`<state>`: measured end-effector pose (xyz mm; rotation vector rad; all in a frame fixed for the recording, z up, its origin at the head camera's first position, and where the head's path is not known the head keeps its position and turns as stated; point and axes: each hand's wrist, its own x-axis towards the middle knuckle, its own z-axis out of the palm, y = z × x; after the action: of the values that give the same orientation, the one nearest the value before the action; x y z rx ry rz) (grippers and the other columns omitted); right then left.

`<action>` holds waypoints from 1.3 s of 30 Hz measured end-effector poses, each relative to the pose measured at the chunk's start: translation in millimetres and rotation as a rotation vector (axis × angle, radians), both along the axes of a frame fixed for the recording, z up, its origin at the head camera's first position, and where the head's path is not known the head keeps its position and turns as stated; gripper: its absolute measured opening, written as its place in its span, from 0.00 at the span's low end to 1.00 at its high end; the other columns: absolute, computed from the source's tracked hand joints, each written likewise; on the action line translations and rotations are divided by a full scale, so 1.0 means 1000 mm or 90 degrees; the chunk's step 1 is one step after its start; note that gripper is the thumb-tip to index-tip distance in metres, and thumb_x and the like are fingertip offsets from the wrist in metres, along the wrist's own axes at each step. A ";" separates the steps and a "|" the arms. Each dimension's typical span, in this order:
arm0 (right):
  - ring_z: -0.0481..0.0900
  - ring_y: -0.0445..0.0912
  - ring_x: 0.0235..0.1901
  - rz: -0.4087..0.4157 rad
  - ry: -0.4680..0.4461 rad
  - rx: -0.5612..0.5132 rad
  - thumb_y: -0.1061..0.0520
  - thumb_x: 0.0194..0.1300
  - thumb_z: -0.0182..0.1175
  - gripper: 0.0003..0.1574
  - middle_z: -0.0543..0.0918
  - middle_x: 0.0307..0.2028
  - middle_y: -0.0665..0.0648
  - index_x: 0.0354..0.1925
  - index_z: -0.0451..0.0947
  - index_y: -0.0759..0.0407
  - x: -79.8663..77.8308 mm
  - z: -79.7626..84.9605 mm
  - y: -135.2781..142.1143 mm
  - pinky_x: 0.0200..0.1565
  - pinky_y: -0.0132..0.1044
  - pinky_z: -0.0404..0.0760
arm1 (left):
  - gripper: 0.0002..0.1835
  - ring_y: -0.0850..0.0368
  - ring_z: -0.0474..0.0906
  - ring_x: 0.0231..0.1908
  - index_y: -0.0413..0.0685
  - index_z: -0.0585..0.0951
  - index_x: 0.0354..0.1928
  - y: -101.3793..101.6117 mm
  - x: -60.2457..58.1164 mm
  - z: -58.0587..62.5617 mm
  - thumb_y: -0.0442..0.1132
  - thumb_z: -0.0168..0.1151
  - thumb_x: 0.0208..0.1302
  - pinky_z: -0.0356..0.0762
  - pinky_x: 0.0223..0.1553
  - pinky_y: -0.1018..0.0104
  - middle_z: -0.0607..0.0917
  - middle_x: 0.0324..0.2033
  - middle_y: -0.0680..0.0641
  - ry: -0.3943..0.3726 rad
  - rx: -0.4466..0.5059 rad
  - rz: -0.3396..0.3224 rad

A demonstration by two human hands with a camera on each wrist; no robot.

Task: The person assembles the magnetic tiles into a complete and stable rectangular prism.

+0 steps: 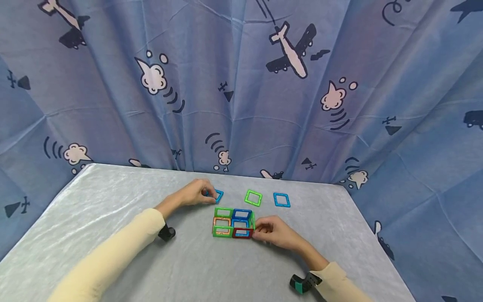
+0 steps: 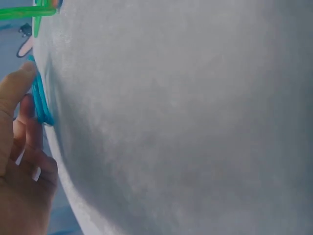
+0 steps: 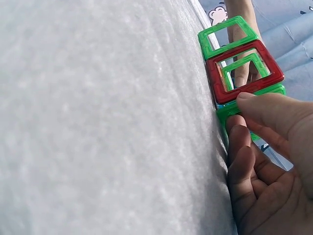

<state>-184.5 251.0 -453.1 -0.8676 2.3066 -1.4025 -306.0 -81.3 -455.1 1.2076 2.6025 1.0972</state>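
Note:
At the back of the table my left hand [image 1: 198,192] pinches a light-blue square magnetic tile [image 1: 219,195] between thumb and fingers. The left wrist view shows that tile [image 2: 41,95] edge-on, tilted up by the thumb. A low open box of magnetic tiles [image 1: 223,228] stands in front, with green, blue and orange frames and a dark red one at its front right. My right hand [image 1: 277,233] grips this box at its front right corner. In the right wrist view the thumb lies by the red tile [image 3: 247,95], curled fingers against the green side.
Behind the box lie a loose green square tile [image 1: 253,198] and a loose blue square tile [image 1: 281,200], both flat. A pale cloth covers the table [image 1: 203,268]. A blue curtain [image 1: 211,96] with airplane prints hangs along the table's back edge.

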 end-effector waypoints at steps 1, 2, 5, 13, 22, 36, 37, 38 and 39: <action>0.75 0.39 0.27 -0.001 -0.001 -0.001 0.66 0.68 0.66 0.06 0.85 0.34 0.60 0.43 0.85 0.65 0.000 0.000 0.000 0.28 0.29 0.73 | 0.02 0.54 0.76 0.37 0.50 0.89 0.33 -0.001 0.001 0.001 0.38 0.75 0.62 0.76 0.40 0.61 0.81 0.33 0.54 0.003 0.003 -0.004; 0.75 0.39 0.27 -0.001 -0.003 -0.001 0.66 0.68 0.66 0.06 0.85 0.34 0.60 0.43 0.85 0.65 0.000 0.000 0.000 0.28 0.29 0.73 | 0.02 0.54 0.76 0.37 0.50 0.89 0.33 -0.002 0.001 0.001 0.37 0.75 0.62 0.76 0.41 0.60 0.81 0.34 0.54 0.005 0.007 -0.008; 0.75 0.39 0.27 -0.003 -0.002 0.001 0.65 0.68 0.67 0.06 0.85 0.34 0.59 0.43 0.85 0.65 0.000 0.000 0.000 0.27 0.29 0.73 | 0.02 0.54 0.77 0.38 0.48 0.88 0.34 -0.006 0.003 0.003 0.37 0.74 0.63 0.76 0.42 0.58 0.82 0.34 0.55 0.005 0.018 -0.015; 0.76 0.40 0.27 -0.008 -0.018 0.002 0.65 0.68 0.67 0.07 0.85 0.34 0.59 0.44 0.85 0.65 0.001 -0.001 0.000 0.28 0.29 0.74 | 0.02 0.59 0.78 0.36 0.45 0.86 0.36 -0.018 0.011 0.008 0.35 0.70 0.67 0.78 0.41 0.57 0.84 0.33 0.59 0.007 0.046 -0.002; 0.75 0.40 0.27 -0.005 -0.018 -0.005 0.66 0.68 0.66 0.06 0.85 0.34 0.60 0.43 0.85 0.66 0.002 -0.001 0.000 0.28 0.29 0.74 | 0.02 0.58 0.78 0.34 0.45 0.87 0.38 -0.030 0.017 0.015 0.36 0.67 0.70 0.77 0.40 0.57 0.84 0.31 0.58 -0.021 0.076 0.033; 0.76 0.41 0.28 -0.003 -0.015 -0.009 0.65 0.68 0.66 0.07 0.85 0.34 0.60 0.44 0.85 0.66 0.000 -0.002 0.000 0.29 0.30 0.74 | 0.03 0.57 0.79 0.35 0.41 0.86 0.37 -0.046 0.027 0.020 0.33 0.67 0.70 0.79 0.42 0.60 0.85 0.32 0.51 -0.008 0.106 0.058; 0.76 0.41 0.28 -0.003 -0.015 -0.009 0.65 0.68 0.66 0.07 0.85 0.34 0.60 0.44 0.85 0.66 0.000 -0.002 0.000 0.29 0.30 0.74 | 0.03 0.57 0.80 0.35 0.42 0.86 0.37 -0.047 0.028 0.021 0.33 0.67 0.69 0.80 0.42 0.60 0.85 0.31 0.53 -0.010 0.110 0.059; 0.76 0.41 0.28 -0.003 -0.015 -0.009 0.65 0.68 0.66 0.07 0.85 0.35 0.60 0.44 0.85 0.66 0.000 -0.002 0.000 0.29 0.30 0.74 | 0.03 0.57 0.80 0.34 0.42 0.87 0.37 -0.048 0.029 0.021 0.34 0.68 0.69 0.80 0.41 0.61 0.85 0.31 0.55 -0.013 0.114 0.061; 0.76 0.41 0.28 -0.003 -0.015 -0.009 0.65 0.68 0.66 0.07 0.85 0.35 0.61 0.44 0.85 0.66 0.000 -0.001 0.000 0.29 0.30 0.74 | 0.03 0.57 0.80 0.34 0.43 0.87 0.37 -0.048 0.031 0.022 0.34 0.68 0.69 0.80 0.41 0.61 0.84 0.30 0.56 -0.017 0.118 0.063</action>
<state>-184.3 251.0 -454.6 -0.8458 2.2847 -1.4244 -275.4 -129.7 -433.5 1.0975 2.6134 1.3910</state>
